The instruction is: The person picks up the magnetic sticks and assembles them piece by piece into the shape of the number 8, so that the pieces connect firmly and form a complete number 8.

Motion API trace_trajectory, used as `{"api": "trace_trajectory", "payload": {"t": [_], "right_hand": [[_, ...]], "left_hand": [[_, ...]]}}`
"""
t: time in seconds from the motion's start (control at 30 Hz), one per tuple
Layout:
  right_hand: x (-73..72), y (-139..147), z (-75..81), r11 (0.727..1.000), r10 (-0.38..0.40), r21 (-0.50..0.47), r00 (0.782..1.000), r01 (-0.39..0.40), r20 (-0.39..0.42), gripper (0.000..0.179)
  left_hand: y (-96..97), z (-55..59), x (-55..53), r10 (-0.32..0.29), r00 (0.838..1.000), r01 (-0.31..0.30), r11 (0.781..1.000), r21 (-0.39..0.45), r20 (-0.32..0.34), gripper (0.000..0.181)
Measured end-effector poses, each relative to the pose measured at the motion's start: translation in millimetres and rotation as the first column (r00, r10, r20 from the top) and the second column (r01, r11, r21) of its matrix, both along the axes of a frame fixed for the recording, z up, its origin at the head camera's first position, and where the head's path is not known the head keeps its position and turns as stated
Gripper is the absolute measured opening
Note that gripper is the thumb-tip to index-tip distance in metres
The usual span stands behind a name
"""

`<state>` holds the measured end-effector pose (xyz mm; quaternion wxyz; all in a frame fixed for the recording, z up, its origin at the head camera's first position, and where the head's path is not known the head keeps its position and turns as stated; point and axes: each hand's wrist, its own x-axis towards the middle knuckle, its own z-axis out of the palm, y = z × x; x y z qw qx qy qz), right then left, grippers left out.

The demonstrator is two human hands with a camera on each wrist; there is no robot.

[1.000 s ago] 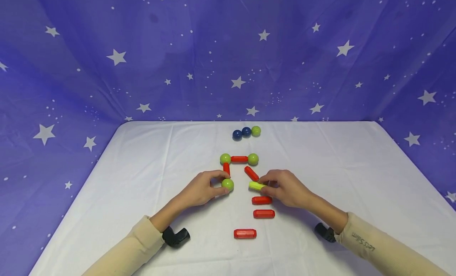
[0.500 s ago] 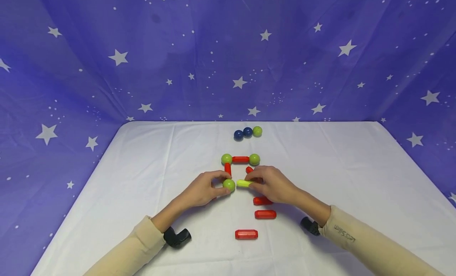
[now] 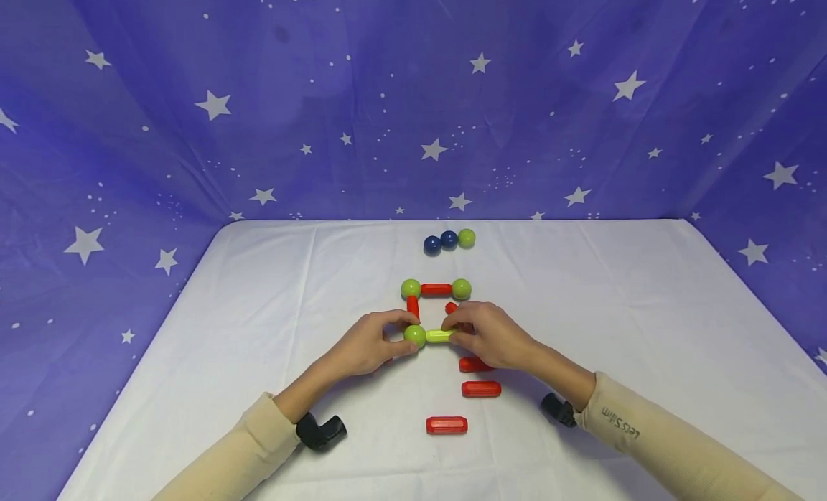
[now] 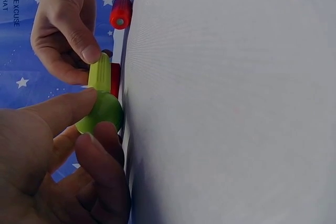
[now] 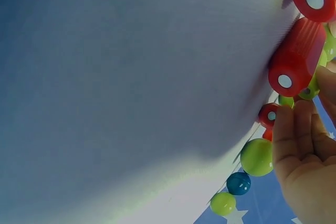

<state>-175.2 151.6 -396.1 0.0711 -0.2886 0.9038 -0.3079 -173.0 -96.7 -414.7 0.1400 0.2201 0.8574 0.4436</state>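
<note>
My left hand [image 3: 368,342] pinches a green ball [image 3: 415,336] between thumb and fingers, low over the white tablecloth. In my right hand [image 3: 497,337] is a yellow magnetic stick [image 3: 439,336], pinched near its right end. Its left end meets the green ball. Behind that ball a red stick [image 3: 413,308] runs back to a second green ball [image 3: 410,289]. From there another red stick [image 3: 436,289] reaches a third green ball [image 3: 461,289]. The right hand partly hides a slanted red stick [image 3: 451,308]. In the left wrist view, the yellow stick [image 4: 100,74] stands against the ball [image 4: 107,111].
Red sticks lie nearer me: one [image 3: 476,364] partly under the right hand, one [image 3: 481,389] just below it, one [image 3: 446,425] closest to me. Two blue balls [image 3: 441,242] and a green ball [image 3: 466,237] sit in a row at the back. Starry purple cloth [image 3: 362,113] hangs behind.
My right hand has moved left with the yellow stick, bringing its end from a gap away up to the green ball. The left hand has kept its hold on the ball.
</note>
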Motion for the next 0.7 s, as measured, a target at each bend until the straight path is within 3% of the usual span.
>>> {"api": "trace_trajectory", "payload": {"t": [0.53, 0.7], "right_hand": [[-1.1, -1.5, 0.2, 1.000, -0.007, 0.021, 1.000, 0.006, 0.024, 0.021], [-5.8, 2.0, 3.9, 0.999, -0.031, -0.024, 0.999, 0.031, 0.014, 0.019]], "left_hand": [[-1.3, -1.3, 0.0, -0.002, 1.000, 0.001, 1.000, -0.006, -0.014, 0.028], [-0.5, -2.3, -0.5, -0.006, 1.000, 0.006, 1.000, -0.001, -0.013, 0.029]]}}
